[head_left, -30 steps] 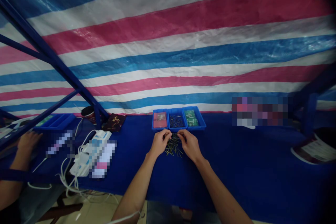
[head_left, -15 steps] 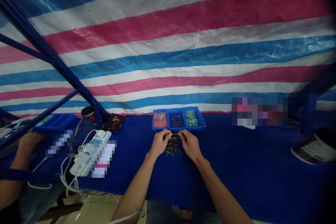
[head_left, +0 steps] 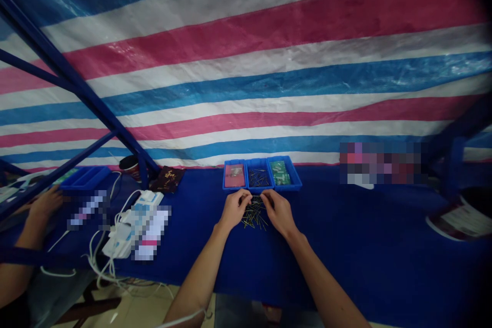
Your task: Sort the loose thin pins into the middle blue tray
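My left hand point(head_left: 232, 210) and my right hand point(head_left: 280, 210) face each other, fingertips closed in a pinch. A thin, stick-like piece point(head_left: 256, 197) spans the small gap between them; its exact kind is too small to make out. Right below lies a loose pile of thin, brassy stick-like pieces point(head_left: 253, 217) on the blue table cover point(head_left: 253, 261). Just beyond my fingers stand joined blue bins: the left bin point(head_left: 233, 188) holds something pink with small pale bits, the middle bin point(head_left: 260, 189) dark thin pieces, the right bin point(head_left: 295, 186) green and whitish small parts.
To my left lie a white power strip point(head_left: 132, 223) with tangled cables, a dark packet point(head_left: 168, 179) and a blue tray point(head_left: 86, 178). A co-worker's hand point(head_left: 45, 203) is at far left. A dark round container point(head_left: 463, 215) stands right. Blue metal bars point(head_left: 96, 113) slant on the left.
My hands stay almost in the same place over the pile, still pinching. The co-worker's hand at far left has shifted slightly up and toward the blue tray.
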### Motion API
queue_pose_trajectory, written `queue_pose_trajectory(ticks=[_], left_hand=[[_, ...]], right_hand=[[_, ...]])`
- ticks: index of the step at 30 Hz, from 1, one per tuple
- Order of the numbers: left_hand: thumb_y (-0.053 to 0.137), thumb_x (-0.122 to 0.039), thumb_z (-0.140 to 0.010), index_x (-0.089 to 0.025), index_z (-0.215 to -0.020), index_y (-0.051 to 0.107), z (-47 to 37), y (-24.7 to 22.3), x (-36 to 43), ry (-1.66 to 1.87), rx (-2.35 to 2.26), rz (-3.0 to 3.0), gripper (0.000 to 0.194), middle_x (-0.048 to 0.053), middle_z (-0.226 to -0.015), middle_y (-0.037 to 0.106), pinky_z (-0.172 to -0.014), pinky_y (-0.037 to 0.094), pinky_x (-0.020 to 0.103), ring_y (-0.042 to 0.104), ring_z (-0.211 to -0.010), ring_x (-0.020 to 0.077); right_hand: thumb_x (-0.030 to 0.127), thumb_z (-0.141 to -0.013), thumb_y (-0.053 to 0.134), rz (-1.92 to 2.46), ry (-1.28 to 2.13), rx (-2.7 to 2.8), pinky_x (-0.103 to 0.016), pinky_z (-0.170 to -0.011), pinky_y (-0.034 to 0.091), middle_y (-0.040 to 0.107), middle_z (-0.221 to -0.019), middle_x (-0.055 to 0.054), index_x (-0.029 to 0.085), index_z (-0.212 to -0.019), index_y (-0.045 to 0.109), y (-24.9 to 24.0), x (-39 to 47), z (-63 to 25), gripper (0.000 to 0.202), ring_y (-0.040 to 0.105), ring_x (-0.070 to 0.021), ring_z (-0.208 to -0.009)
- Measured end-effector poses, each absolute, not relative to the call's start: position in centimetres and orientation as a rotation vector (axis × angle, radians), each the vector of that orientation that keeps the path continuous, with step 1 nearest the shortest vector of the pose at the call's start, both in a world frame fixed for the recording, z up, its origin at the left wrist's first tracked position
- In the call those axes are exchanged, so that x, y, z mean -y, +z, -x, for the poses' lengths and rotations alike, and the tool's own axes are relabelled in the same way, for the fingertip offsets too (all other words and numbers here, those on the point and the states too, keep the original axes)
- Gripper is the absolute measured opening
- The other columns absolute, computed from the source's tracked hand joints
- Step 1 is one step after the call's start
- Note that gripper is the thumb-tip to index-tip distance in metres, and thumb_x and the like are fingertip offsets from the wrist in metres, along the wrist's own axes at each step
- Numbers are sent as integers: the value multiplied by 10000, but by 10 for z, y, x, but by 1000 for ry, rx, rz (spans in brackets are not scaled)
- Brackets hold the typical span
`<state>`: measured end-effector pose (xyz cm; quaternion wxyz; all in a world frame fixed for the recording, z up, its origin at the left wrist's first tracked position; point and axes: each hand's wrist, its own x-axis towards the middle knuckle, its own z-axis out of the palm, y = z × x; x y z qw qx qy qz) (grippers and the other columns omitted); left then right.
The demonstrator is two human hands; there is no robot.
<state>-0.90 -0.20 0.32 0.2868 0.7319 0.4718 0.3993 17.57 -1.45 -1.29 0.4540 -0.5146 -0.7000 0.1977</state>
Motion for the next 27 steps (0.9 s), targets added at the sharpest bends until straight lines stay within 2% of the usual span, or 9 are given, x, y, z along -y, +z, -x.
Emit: queue_pose_trajectory(ticks=[8, 17, 27], left_hand=[[515, -342, -972, -166, -884, 647, 9, 3, 2, 1082, -1273, -1943, 237, 7, -719, 683, -634, 401, 213, 586, -621, 122], [510, -370, -976, -167, -884, 651, 8, 5, 3, 1064, -1266, -1962, 264, 10, -728, 689, -638, 417, 216, 594, -624, 125], [516, -339, -976, -166, -879, 653, 9, 6, 3, 1057, -1247, -1979, 241, 2, -732, 690, -630, 411, 213, 588, -623, 117]], right_hand=[[324, -948, 504, 1239, 500, 1749, -271, -639, 435, 651, -774, -5, 224, -980, 621, -11, 15, -174, 157, 577, -160, -632], [349, -995, 429, 1214, 511, 1755, -304, -764, 472, 681, -886, -45, 231, -952, 615, -11, 13, -176, 224, 648, -203, -823], [375, -1008, 441, 1246, 468, 1760, -282, -734, 459, 681, -836, -30, 224, -902, 630, -14, 12, -177, 264, 653, -190, -774]])
